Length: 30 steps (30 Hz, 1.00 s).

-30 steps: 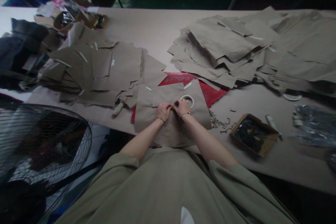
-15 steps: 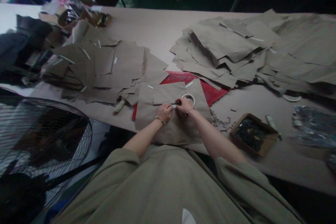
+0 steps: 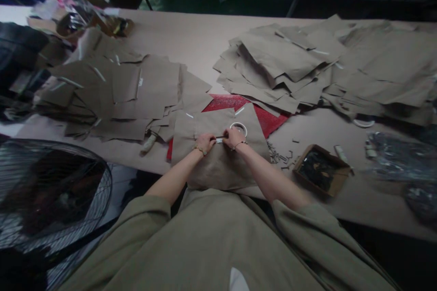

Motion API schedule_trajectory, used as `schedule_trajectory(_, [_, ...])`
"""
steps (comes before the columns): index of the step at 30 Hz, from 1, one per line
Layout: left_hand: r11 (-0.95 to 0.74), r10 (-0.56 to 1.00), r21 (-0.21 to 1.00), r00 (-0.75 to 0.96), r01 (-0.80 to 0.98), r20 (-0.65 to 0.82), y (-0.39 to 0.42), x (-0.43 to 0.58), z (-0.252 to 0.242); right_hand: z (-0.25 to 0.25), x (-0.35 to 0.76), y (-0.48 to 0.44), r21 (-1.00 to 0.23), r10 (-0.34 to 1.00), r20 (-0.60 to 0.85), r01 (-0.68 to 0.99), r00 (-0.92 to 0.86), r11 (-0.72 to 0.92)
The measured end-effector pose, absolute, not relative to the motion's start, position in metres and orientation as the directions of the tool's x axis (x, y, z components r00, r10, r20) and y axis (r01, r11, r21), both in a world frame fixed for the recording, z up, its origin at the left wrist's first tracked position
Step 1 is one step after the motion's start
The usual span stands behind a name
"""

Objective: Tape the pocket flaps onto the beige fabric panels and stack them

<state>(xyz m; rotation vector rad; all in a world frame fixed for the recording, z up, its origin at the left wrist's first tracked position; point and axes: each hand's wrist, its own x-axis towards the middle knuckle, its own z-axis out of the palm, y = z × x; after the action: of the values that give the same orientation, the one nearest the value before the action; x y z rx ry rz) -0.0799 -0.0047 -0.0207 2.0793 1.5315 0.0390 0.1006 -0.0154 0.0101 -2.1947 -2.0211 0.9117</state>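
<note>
A brown fabric piece [image 3: 218, 170] lies in front of me, partly over a red sheet [image 3: 268, 120]. My left hand [image 3: 205, 142] and my right hand [image 3: 233, 137] meet near its middle, fingers pinched on the two ends of a thin dark strip [image 3: 221, 137]. A small white label [image 3: 219, 141] shows between them, just below the strip. Beside my right hand a white tape ring [image 3: 243, 126] rests on the fabric.
Piles of brown fabric pieces lie left [image 3: 153, 86] and right [image 3: 287, 54]. Small metal clips [image 3: 282, 159], an open cardboard box [image 3: 321, 170] and a plastic bag [image 3: 403, 154] are at the right. A caged fan [image 3: 54, 191] stands at the lower left.
The whole view has shifted slightly. My hands have moved a little apart, and the strip between them shows more. The upper edge of the fabric piece's folded part looks changed.
</note>
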Motion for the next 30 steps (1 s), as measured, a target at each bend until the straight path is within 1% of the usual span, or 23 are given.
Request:
schedule_trajectory(2, [-0.181,0.9,0.413,0.319,0.893,-0.296,-0.008,-0.076,-0.019,0.019,0.123,-0.039,-0.445,0.955,-0.292,0.877,0.049,-0.18])
schedule_trajectory(4, [-0.152,0.905,0.386,0.285,0.91,-0.316,-0.01,-0.072,-0.017,0.027,0.168,-0.074,-0.443,0.957,-0.188,0.85,0.223,-0.285])
schedule_trajectory(5, [-0.136,0.905,0.374,0.269,0.917,-0.33,-0.011,-0.069,-0.015,0.03,0.198,-0.095,-0.411,0.929,-0.145,0.833,0.34,-0.37])
schedule_trajectory(7, [-0.102,0.902,0.351,0.235,0.931,-0.362,-0.011,-0.065,-0.011,0.033,0.264,-0.139,-0.299,0.81,-0.069,0.763,0.582,-0.574])
schedule_trajectory(9, [-0.075,0.9,0.331,0.206,0.941,-0.383,-0.011,-0.062,-0.007,0.031,0.325,-0.175,-0.183,0.705,-0.053,0.687,0.708,-0.704])
schedule_trajectory(10, [-0.069,0.9,0.323,0.199,0.944,-0.388,-0.012,-0.061,-0.004,0.027,0.349,-0.189,-0.131,0.678,-0.079,0.666,0.731,-0.734])
schedule_trajectory(12, [-0.078,0.904,0.323,0.204,0.943,-0.376,-0.017,-0.061,0.0,0.018,0.381,-0.206,-0.065,0.657,-0.163,0.656,0.737,-0.752])
schedule_trajectory(15, [-0.099,0.926,0.37,0.222,0.924,-0.305,-0.03,-0.066,0.002,0.005,0.394,-0.211,-0.048,0.643,-0.266,0.657,0.718,-0.753])
schedule_trajectory(18, [-0.112,0.95,0.435,0.225,0.894,-0.217,-0.048,-0.073,0.001,0.0,0.392,-0.21,-0.044,0.621,-0.29,0.638,0.728,-0.769])
schedule_trajectory(21, [-0.128,0.959,0.474,0.231,0.871,-0.164,-0.068,-0.078,0.0,0.001,0.389,-0.211,-0.038,0.603,-0.317,0.626,0.732,-0.779])
schedule_trajectory(25, [-0.124,0.966,0.513,0.222,0.849,-0.134,-0.089,-0.08,0.003,0.007,0.387,-0.214,-0.034,0.646,-0.315,0.672,0.695,-0.74])
schedule_trajectory(28, [-0.142,0.965,0.546,0.238,0.825,-0.11,-0.1,-0.078,0.005,0.015,0.39,-0.22,-0.039,0.694,-0.262,0.711,0.671,-0.702])
schedule_trajectory(30, [-0.162,0.962,0.558,0.256,0.814,-0.093,-0.107,-0.075,0.006,0.024,0.391,-0.225,-0.076,0.709,-0.219,0.713,0.67,-0.697])
